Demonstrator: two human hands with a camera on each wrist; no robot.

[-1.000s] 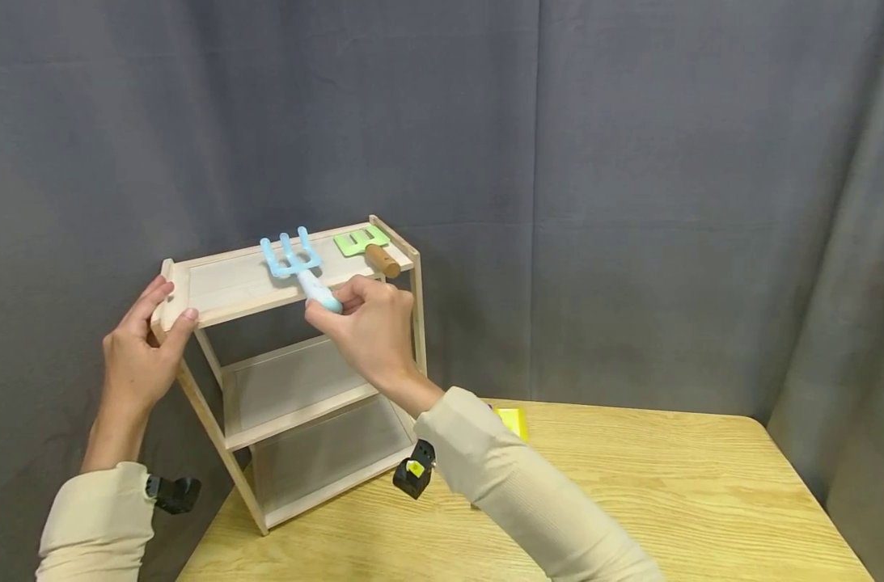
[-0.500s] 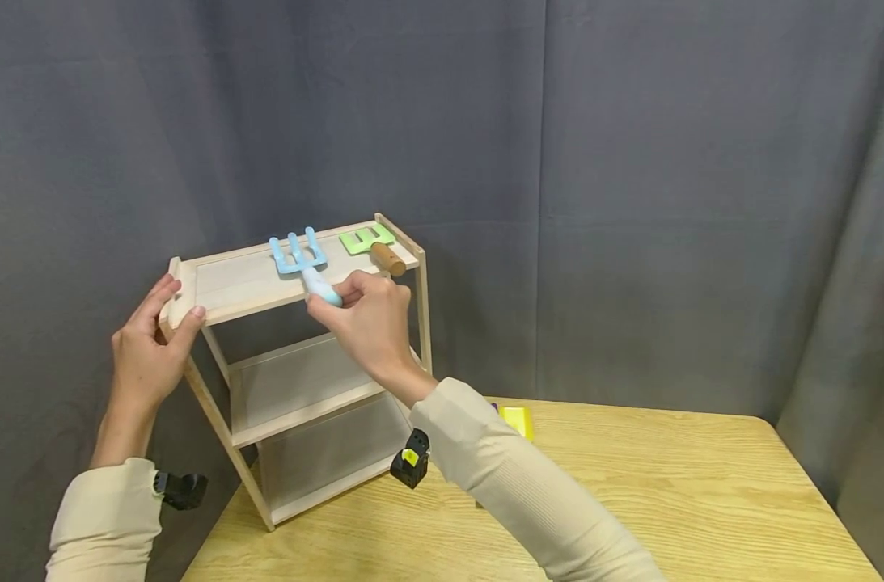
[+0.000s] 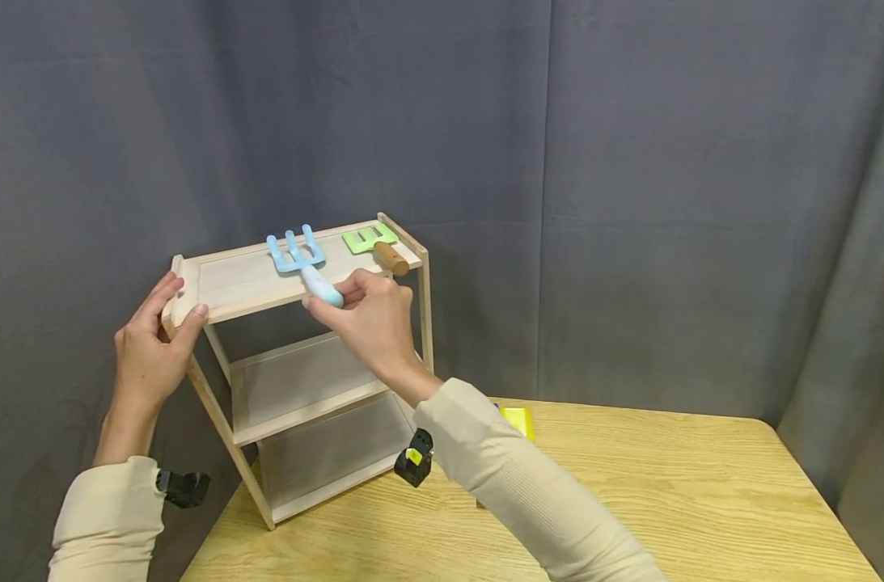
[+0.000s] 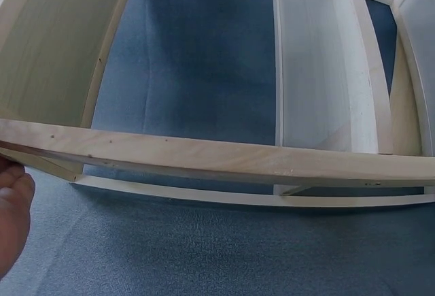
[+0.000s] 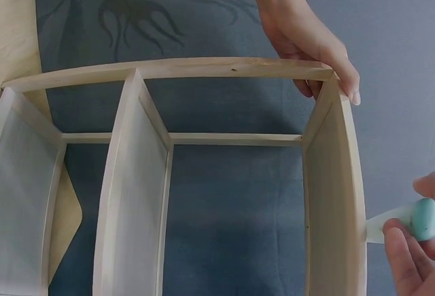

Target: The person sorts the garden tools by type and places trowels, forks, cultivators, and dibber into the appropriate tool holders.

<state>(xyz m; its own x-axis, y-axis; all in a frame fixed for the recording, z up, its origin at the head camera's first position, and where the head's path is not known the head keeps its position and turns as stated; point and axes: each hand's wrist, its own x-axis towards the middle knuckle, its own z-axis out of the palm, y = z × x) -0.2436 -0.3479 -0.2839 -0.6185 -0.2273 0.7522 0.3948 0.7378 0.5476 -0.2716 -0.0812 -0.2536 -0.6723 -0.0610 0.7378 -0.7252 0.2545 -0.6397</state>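
Observation:
In the head view a light blue toy hand fork (image 3: 296, 255) lies over the front edge of the wooden shelf's top board. Its three tines point to the back, and the pale handle sticks out toward me. My right hand (image 3: 374, 317) pinches the handle's end between thumb and fingers; the right wrist view shows this grip at its edge. At the other end, my left hand (image 3: 150, 347) grips the left corner of the wooden shelf (image 3: 230, 311), thumb on top at the front. A green toy fork (image 3: 369, 238) with a brown wooden handle rests at the top board's right end.
Below the top board are two more shelf boards. The unit stands at the left end of a wood-grain table (image 3: 645, 485). A yellow object (image 3: 518, 422), partly hidden by my right sleeve, lies behind it. Grey curtains (image 3: 674, 202) hang close behind the table.
The head view has shifted, so the shelf appears slightly further right. Relative to the shelf, my right hand and the light blue toy hand fork have moved slightly left. Both holds are unchanged.

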